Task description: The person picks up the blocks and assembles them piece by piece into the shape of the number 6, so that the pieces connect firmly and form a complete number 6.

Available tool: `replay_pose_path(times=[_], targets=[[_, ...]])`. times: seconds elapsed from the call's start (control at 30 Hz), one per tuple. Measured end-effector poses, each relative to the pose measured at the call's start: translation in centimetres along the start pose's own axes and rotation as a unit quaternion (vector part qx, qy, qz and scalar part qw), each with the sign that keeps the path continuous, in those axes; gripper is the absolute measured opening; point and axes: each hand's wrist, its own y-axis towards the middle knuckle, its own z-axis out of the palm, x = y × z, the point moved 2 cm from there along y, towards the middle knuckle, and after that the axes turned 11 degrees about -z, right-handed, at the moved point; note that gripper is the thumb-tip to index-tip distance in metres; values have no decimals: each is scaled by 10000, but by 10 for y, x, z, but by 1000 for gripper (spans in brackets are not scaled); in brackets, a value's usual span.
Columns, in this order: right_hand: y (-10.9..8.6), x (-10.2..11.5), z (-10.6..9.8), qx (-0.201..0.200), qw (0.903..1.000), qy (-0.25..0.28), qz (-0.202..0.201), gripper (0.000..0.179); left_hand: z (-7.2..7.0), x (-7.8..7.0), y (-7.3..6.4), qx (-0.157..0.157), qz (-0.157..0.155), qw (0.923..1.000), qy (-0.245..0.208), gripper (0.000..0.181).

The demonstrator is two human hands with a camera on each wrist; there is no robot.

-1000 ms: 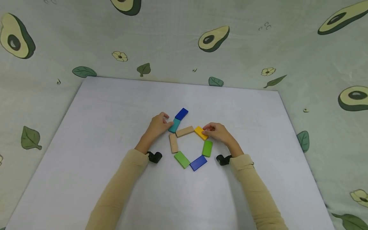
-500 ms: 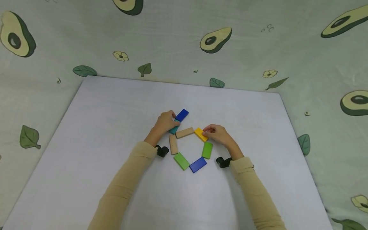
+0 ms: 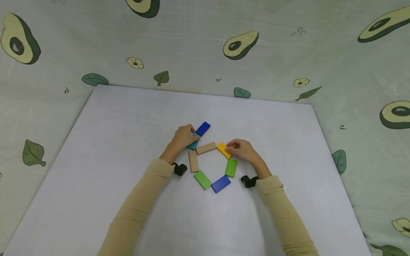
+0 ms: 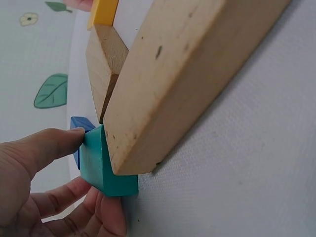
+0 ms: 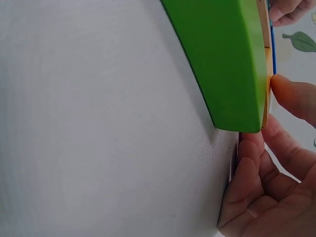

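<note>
My left hand (image 3: 182, 138) pinches a teal block (image 3: 193, 144) between thumb and fingers; the left wrist view shows the thumb on one side of this teal block (image 4: 95, 155) and fingertips at the other. A dark blue block (image 3: 203, 128) lies at its far end. My right hand (image 3: 242, 150) holds a yellow block (image 3: 223, 150) by its outer long sides, thumb and index finger on it. Two plain wooden blocks, one of them upper (image 3: 206, 148) and one left (image 3: 193, 161), adjoin the teal block's near end.
A green block (image 3: 231, 168), a blue block (image 3: 221, 184) and another green block (image 3: 203, 180) continue the ring of blocks on the white tabletop (image 3: 147, 113). An avocado-print cloth (image 3: 192, 42) hangs behind the table. Small black cameras sit at both wrists.
My left hand has moved right, from the teal block's left side to over it, with fingers now round it. The right hand stays at the yellow block.
</note>
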Motion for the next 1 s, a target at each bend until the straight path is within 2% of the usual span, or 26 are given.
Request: replay_pose_path(times=[0.37,1.0], targets=[[-1,-1,1,27,10000,-39,-37,31,1,-1,-2,144,-60,9999,-38,43],[1,-1,1,49,9998,-140,-151,29,0,-3,-1,87,-51,9999,-15,42]])
